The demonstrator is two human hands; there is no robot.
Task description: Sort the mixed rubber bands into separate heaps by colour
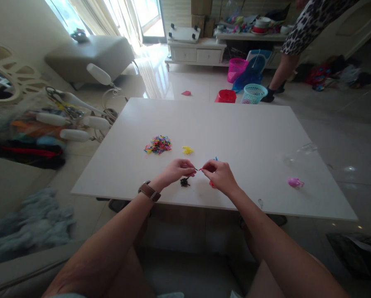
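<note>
My left hand (177, 170), with a brown-strapped watch on its wrist, pinches a small thin black piece (196, 169). Opposite it, my right hand (222, 176) holds a small thin red piece (200, 169) between thumb and fingers. The two tips almost meet above the table; whether they touch I cannot tell. A little black pile (184, 182) lies under my left hand. Red pieces (212, 184) and blue pieces (215, 159) show partly behind my right hand. Beyond my left hand are a yellow pile (187, 150) and a larger mixed-colour pile (159, 145) of small thin pieces.
The white table (250, 132) bears a clear plastic container (300, 155) and a pink-purple item (295, 182) at the right. Past its far edge stand a red tub (225, 96) and a light-blue basket (254, 93). A person's leg (285, 70) shows at upper right.
</note>
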